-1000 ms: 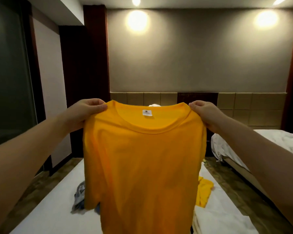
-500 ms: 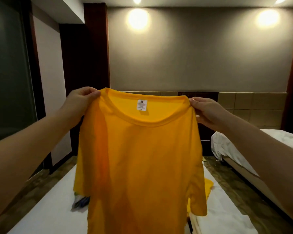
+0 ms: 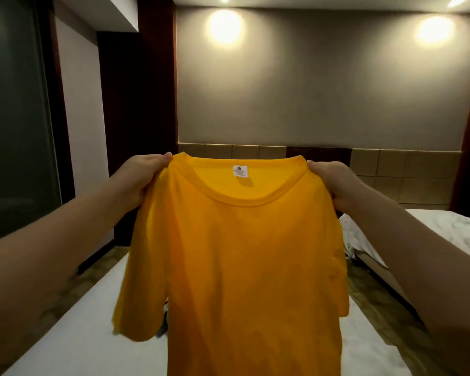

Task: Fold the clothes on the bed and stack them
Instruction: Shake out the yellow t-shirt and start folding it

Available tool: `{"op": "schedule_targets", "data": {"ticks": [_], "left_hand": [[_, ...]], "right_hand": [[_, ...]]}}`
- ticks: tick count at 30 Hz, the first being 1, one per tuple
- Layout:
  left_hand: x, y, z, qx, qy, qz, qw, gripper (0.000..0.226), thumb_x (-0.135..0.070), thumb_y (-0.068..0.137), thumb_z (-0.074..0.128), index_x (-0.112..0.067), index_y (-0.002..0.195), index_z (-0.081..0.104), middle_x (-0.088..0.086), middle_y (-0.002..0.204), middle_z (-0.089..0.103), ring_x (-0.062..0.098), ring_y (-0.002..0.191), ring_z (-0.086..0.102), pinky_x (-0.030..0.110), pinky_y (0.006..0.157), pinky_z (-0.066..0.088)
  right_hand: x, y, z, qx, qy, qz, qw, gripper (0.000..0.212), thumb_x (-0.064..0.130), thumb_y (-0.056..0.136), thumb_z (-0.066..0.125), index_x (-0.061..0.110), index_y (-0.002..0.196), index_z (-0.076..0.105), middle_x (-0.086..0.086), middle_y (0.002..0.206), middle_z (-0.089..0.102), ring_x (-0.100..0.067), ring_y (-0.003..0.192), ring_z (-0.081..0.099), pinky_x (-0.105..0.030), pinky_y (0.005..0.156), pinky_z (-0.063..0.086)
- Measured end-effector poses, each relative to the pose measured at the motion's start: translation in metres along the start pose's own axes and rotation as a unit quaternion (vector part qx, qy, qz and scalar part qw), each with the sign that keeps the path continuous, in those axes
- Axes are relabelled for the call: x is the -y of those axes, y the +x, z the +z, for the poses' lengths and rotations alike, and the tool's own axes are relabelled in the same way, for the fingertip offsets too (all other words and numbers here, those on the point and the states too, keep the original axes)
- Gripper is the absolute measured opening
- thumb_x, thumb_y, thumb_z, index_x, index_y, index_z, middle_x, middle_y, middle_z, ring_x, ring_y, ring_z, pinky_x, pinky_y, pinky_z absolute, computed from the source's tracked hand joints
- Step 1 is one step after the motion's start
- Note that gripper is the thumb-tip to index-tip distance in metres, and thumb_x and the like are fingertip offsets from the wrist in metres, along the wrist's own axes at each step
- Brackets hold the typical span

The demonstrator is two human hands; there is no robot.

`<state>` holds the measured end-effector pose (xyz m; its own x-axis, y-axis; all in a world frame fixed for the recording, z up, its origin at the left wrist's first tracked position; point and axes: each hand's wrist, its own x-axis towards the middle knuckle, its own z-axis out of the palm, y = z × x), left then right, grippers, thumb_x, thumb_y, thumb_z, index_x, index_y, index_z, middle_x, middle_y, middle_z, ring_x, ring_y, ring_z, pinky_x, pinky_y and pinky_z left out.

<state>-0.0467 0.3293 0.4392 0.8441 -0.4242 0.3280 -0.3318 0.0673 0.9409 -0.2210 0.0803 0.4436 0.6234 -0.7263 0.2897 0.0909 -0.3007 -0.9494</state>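
Both sleeves now show; shirt lower.

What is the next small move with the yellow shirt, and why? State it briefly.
Probably lower the yellow T-shirt flat onto the bed. The left hand and right hand each grip a shoulder beside the collar, and it hangs spread open in the air, apparently ready for folding.

The white neck label inside the yellow T-shirt carries print too small to read
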Motion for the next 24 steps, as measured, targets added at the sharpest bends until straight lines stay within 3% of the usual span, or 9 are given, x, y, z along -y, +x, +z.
{"op": "schedule_targets", "data": {"ticks": [2, 4, 6, 8, 11, 14, 18, 21, 24], "left_hand": [[0.005, -0.012, 0.014, -0.017, -0.057, -0.059, 0.996, 0.046, -0.034, 0.09, 0.057, -0.008, 0.127, 0.049, 0.014, 0.104, 0.056, 0.032, 0.093, 0.055, 0.047, 0.09, 0.045], [0.012, -0.032, 0.038, -0.018, -0.117, -0.119, 0.986, 0.031, -0.031, 0.091, 0.057, -0.004, 0.107, 0.056, 0.012, 0.084, 0.055, 0.026, 0.073, 0.054, 0.041, 0.074, 0.045], [0.02, -0.052, 0.066, -0.02, -0.185, -0.145, 0.972, 0.021, -0.027, 0.094, 0.055, -0.006, 0.092, 0.056, 0.011, 0.076, 0.056, 0.024, 0.064, 0.056, 0.036, 0.057, 0.047], [0.031, -0.059, 0.091, -0.029, -0.231, -0.12, 0.965, 0.019, -0.022, 0.095, 0.052, -0.004, 0.096, 0.058, 0.011, 0.079, 0.062, 0.022, 0.063, 0.064, 0.032, 0.054, 0.054], [0.036, -0.061, 0.116, -0.053, -0.163, -0.011, 0.985, 0.017, -0.021, 0.098, 0.046, -0.013, 0.103, 0.06, 0.001, 0.084, 0.063, 0.014, 0.078, 0.062, 0.027, 0.069, 0.054], [0.031, -0.061, 0.121, -0.059, -0.087, 0.082, 0.991, 0.011, -0.026, 0.098, 0.046, -0.024, 0.096, 0.057, -0.01, 0.083, 0.06, 0.009, 0.08, 0.059, 0.021, 0.07, 0.051], [0.028, -0.048, 0.112, -0.05, -0.001, 0.139, 0.989, 0.012, -0.027, 0.096, 0.049, -0.021, 0.098, 0.059, -0.011, 0.083, 0.059, 0.009, 0.082, 0.057, 0.026, 0.075, 0.051], [0.027, -0.04, 0.108, -0.045, 0.059, 0.158, 0.985, 0.007, -0.028, 0.096, 0.049, -0.024, 0.097, 0.056, -0.017, 0.08, 0.054, 0.004, 0.077, 0.053, 0.02, 0.069, 0.048], [0.024, -0.034, 0.104, -0.044, 0.103, 0.178, 0.978, 0.014, -0.029, 0.095, 0.051, -0.021, 0.104, 0.059, -0.015, 0.083, 0.055, 0.004, 0.077, 0.053, 0.02, 0.07, 0.046]], "right_hand": [[-0.005, -0.009, 0.009, -0.004, 0.062, 0.083, 0.995, 0.035, 0.025, 0.094, 0.055, 0.004, 0.121, 0.05, -0.016, 0.106, 0.059, -0.03, 0.096, 0.058, -0.046, 0.088, 0.049], [-0.014, -0.023, 0.027, 0.011, 0.143, 0.126, 0.982, 0.016, 0.016, 0.096, 0.051, 0.001, 0.098, 0.057, -0.012, 0.077, 0.063, -0.021, 0.07, 0.065, -0.037, 0.067, 0.056], [-0.025, -0.039, 0.048, 0.036, 0.213, 0.133, 0.967, 0.017, 0.011, 0.098, 0.045, 0.003, 0.09, 0.058, -0.009, 0.062, 0.063, -0.015, 0.047, 0.062, -0.03, 0.05, 0.054], [-0.035, -0.051, 0.07, 0.049, 0.206, 0.084, 0.974, 0.015, 0.011, 0.096, 0.046, 0.008, 0.09, 0.059, -0.01, 0.073, 0.063, -0.015, 0.054, 0.062, -0.03, 0.054, 0.055], [-0.038, -0.06, 0.092, 0.018, 0.023, -0.071, 0.997, 0.012, 0.02, 0.095, 0.049, 0.019, 0.089, 0.059, -0.003, 0.087, 0.063, -0.015, 0.083, 0.06, -0.036, 0.08, 0.053], [-0.029, -0.057, 0.094, -0.046, -0.084, -0.181, 0.979, 0.01, 0.025, 0.095, 0.05, 0.024, 0.088, 0.057, 0.016, 0.075, 0.054, -0.005, 0.075, 0.053, -0.028, 0.08, 0.048], [-0.025, -0.053, 0.092, -0.057, -0.078, -0.205, 0.974, 0.012, 0.024, 0.094, 0.051, 0.021, 0.089, 0.062, 0.018, 0.074, 0.054, -0.005, 0.077, 0.054, -0.029, 0.079, 0.049], [-0.027, -0.052, 0.093, -0.061, -0.016, -0.175, 0.983, 0.013, 0.025, 0.095, 0.051, 0.023, 0.088, 0.061, 0.012, 0.079, 0.06, -0.013, 0.088, 0.06, -0.037, 0.085, 0.052], [-0.024, -0.048, 0.093, -0.033, 0.009, -0.125, 0.992, 0.017, 0.029, 0.096, 0.048, 0.02, 0.099, 0.062, 0.003, 0.092, 0.064, -0.021, 0.096, 0.063, -0.043, 0.089, 0.053]]}}
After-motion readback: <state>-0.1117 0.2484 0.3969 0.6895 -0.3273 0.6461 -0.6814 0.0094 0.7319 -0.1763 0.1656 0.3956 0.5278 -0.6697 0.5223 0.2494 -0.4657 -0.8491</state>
